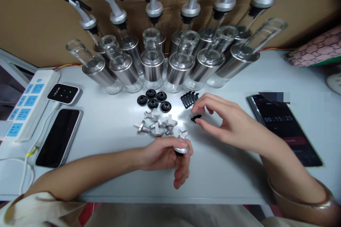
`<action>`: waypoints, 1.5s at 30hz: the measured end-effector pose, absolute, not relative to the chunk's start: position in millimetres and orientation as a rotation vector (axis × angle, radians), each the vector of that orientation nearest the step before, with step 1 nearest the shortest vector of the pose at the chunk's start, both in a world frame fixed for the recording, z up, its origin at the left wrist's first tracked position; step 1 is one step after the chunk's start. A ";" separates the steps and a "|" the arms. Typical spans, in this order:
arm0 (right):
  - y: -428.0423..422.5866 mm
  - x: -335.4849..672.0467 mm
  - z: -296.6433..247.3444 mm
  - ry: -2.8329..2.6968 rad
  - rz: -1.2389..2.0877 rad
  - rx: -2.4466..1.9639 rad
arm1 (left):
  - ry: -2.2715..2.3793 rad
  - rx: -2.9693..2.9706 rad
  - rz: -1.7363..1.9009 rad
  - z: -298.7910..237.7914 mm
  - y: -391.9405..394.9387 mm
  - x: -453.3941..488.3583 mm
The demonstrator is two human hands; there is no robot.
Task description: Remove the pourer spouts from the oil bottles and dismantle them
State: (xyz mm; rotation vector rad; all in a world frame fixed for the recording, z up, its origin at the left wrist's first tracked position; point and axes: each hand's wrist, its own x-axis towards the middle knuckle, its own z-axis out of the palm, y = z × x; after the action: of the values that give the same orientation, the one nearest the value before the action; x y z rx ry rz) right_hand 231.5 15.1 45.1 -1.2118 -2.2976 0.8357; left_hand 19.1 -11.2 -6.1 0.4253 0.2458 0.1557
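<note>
landmark: a pile of silver spouts [157,130] on the white counter [106,181]. nearest, just in front and to the right of the pile, the left hand [162,154] has its grip closed on a spout with black stopper [183,149], held between thumb and fingers. right of the pile, the right hand [230,122] has a narrow grip at a small black piece [196,117]; whether it is pinched cannot be told. left of the pile, a dark-screened phone [59,138]; well to its right, a timer phone [290,131]. just beyond the pile, five black discs [153,104]; beyond and right, a row of slim black pieces [189,99]. farther behind it, six uncapped bottles [152,69], then six spouted bottles [190,10].
</note>
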 end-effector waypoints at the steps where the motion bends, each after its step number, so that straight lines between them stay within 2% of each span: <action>1: 13.2 227.6 47.4 -2.271 0.876 -1.157 | 0.249 0.432 0.149 -5.7 -10.9 18.9; 6: 5.9 215.2 51.0 -2.267 1.073 -0.964 | 0.256 0.477 0.121 -2.4 -10.4 18.6; 19: 5.6 208.2 45.3 -2.286 1.080 -0.887 | 0.324 0.574 0.093 3.4 -10.8 21.8; 28: 3.1 201.7 42.2 -2.287 1.283 -0.729 | 0.278 0.590 -0.003 -0.5 -15.4 16.3; 35: 1.4 200.6 43.3 -2.367 1.204 -0.675 | 0.195 0.668 -0.092 -5.1 -13.4 13.2; 40: 1.1 198.6 42.6 -2.476 0.928 -0.671 | 0.145 0.630 -0.136 1.0 -14.4 13.0; 45: -1.6 198.4 48.0 -2.538 0.820 -0.704 | 0.141 0.623 -0.152 1.5 -14.1 13.8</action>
State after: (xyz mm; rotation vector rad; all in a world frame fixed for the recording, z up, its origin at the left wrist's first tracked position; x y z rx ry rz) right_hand 198.4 -1.6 48.0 -0.7039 -2.5379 0.8202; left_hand 13.8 -14.1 1.5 0.6230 0.1413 -0.1522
